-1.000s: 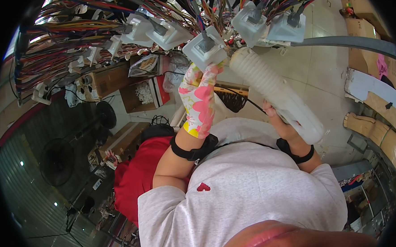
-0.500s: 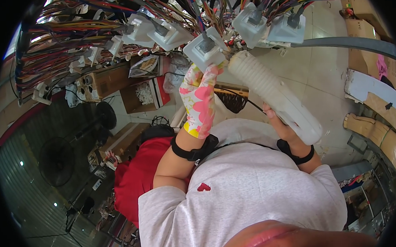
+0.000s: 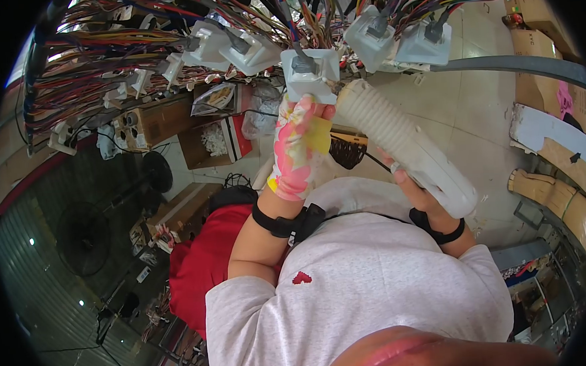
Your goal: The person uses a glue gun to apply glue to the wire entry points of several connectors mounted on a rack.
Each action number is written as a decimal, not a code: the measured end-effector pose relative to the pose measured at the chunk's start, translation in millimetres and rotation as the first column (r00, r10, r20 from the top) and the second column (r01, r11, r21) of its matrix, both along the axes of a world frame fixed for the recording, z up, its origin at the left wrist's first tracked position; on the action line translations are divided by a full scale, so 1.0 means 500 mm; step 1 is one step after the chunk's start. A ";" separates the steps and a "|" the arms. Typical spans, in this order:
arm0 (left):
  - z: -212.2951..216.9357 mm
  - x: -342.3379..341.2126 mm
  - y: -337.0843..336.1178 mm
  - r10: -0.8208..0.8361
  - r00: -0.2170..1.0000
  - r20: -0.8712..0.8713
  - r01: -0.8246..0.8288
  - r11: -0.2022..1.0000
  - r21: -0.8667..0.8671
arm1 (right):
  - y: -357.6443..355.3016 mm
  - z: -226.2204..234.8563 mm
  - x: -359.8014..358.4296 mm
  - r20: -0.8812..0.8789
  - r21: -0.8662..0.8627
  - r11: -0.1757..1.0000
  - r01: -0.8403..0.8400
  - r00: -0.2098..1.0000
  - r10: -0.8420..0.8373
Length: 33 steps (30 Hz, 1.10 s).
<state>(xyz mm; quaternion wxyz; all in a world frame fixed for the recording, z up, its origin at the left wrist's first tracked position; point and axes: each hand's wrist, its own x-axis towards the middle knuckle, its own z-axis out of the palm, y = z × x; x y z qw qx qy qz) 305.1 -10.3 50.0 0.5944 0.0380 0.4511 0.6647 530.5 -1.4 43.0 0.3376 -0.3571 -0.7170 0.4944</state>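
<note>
My left hand [image 3: 298, 126], in a white glove with a pink and yellow flower print, is closed on the lower edge of a white square plastic piece [image 3: 326, 65]. A grey lump with wires running up from it sits in the middle of that piece. My bare right hand [image 3: 412, 185] is wrapped round a long white glue gun [image 3: 396, 124] with a ribbed barrel, partly hidden behind it. Its narrow tip points up and left, close to the piece's lower right corner; whether they touch, I cannot tell.
Similar white pieces [image 3: 370, 41] hang on both sides below thick bundles of coloured wires [image 3: 107, 53]. A grey hose [image 3: 512, 64] curves off to the right. Cardboard boxes [image 3: 157, 124] stand on the left, a fan [image 3: 84, 239] beyond them. Wrapped brown packages [image 3: 559, 202] lie at right.
My left hand has turned and shifted slightly right, turning the white piece more upright and facing me. The glue gun has moved slightly down and right.
</note>
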 end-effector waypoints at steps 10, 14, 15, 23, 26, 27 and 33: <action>-0.011 -0.011 -0.009 -0.029 0.998 0.056 0.032 0.999 -0.041 | -0.011 -0.009 -0.007 -0.042 -0.030 0.999 0.033 0.999 -0.034; -0.002 -0.012 -0.006 -0.029 0.995 0.094 0.036 0.997 -0.071 | -0.008 -0.005 -0.003 0.060 0.042 0.999 0.030 0.998 -0.033; 0.002 -0.011 -0.005 -0.016 0.997 0.079 0.025 0.993 -0.114 | -0.013 -0.018 0.002 0.053 0.085 0.996 0.036 0.998 -0.041; -0.013 -0.012 -0.008 -0.035 0.994 0.101 0.036 0.999 -0.013 | -0.017 -0.015 0.005 0.071 -0.033 0.998 0.050 0.996 -0.048; -0.033 -0.012 -0.023 -0.073 0.997 -0.011 0.074 0.987 0.139 | -0.019 -0.021 0.017 0.149 -0.008 0.999 -0.043 0.988 0.043; -0.039 -0.012 -0.029 -0.089 0.985 -0.150 0.127 0.957 0.261 | -0.021 -0.023 0.018 0.164 -0.009 1.000 -0.030 0.986 0.031; -0.026 -0.014 -0.011 -0.092 0.996 0.000 0.092 0.995 0.043 | -0.021 -0.025 0.017 0.185 -0.017 1.000 -0.016 0.983 0.019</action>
